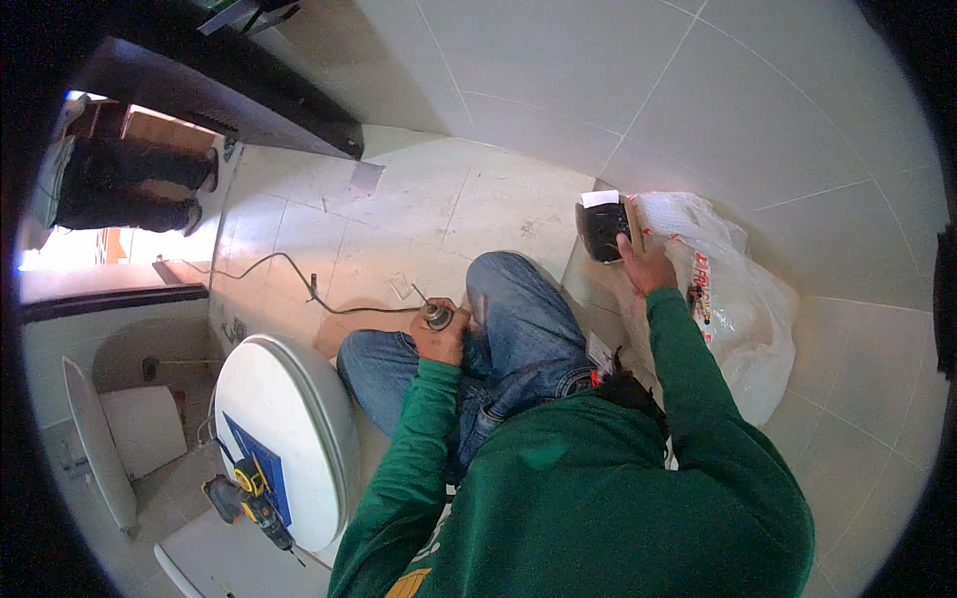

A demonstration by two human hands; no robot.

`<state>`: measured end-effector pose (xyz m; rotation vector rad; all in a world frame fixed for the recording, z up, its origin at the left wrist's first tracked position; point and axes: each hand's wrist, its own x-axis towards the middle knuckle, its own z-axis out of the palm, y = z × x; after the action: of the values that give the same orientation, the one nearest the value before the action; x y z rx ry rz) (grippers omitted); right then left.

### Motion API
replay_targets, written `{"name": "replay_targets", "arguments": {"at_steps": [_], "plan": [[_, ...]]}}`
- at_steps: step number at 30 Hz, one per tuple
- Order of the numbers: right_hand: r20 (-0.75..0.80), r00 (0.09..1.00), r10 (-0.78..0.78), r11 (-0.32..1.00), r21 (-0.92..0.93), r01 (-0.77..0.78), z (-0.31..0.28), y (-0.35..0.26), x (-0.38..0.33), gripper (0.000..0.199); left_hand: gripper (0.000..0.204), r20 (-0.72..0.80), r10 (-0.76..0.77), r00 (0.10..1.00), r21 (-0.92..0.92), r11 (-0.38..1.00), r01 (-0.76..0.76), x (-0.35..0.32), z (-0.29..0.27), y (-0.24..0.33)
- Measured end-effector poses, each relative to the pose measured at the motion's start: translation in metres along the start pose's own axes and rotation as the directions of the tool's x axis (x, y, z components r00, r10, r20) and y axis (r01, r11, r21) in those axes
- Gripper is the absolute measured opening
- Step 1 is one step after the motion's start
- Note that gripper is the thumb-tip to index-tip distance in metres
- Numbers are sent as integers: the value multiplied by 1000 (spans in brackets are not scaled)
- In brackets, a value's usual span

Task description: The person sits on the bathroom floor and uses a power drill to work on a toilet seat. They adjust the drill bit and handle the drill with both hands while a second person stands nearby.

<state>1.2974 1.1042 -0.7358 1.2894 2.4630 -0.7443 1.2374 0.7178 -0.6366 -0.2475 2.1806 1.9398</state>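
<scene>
Your left hand [436, 339] clamps the corded power tool [437, 316] on your knee for support while your right hand [645, 267] grasps the black box [604, 227].

green sleeves [688, 369], blue jeans [518, 319], seemingly black box [604, 229].

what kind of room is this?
Likely a bathroom being fitted out: pale tiled floor and walls, a closed white toilet lid with a yellow cordless drill beside it, a cable trailing across the tiles.
</scene>
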Motion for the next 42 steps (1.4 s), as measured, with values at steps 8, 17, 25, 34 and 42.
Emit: {"name": "replay_targets", "arguments": {"at_steps": [8, 17, 25, 34, 42], "plan": [[194, 848, -493, 813, -244, 528, 42, 69, 71, 40, 19, -2, 69, 998, 125, 990, -68, 3, 1, 0], [-3, 797, -604, 664, -554, 502, 88, 261, 24, 44, 21, 67, 40, 997, -1, 999, -40, 7, 1, -7], [185, 933, -308, 815, 557, 158, 9, 74, -14, 37, 18, -129, 118, 985, 75, 991, -109, -13, -5, 0], [305, 931, -203, 852, 523, 15, 49, -69, 28, 37, 21, -228, 136, 964, -29, 989, -147, -13, -11, -9], [230, 973, -2, 846, 520, -121, 96, -105, 43, 40, 21, -258, 96, 961, -16, 994, -104, -25, -19, -4]]}}
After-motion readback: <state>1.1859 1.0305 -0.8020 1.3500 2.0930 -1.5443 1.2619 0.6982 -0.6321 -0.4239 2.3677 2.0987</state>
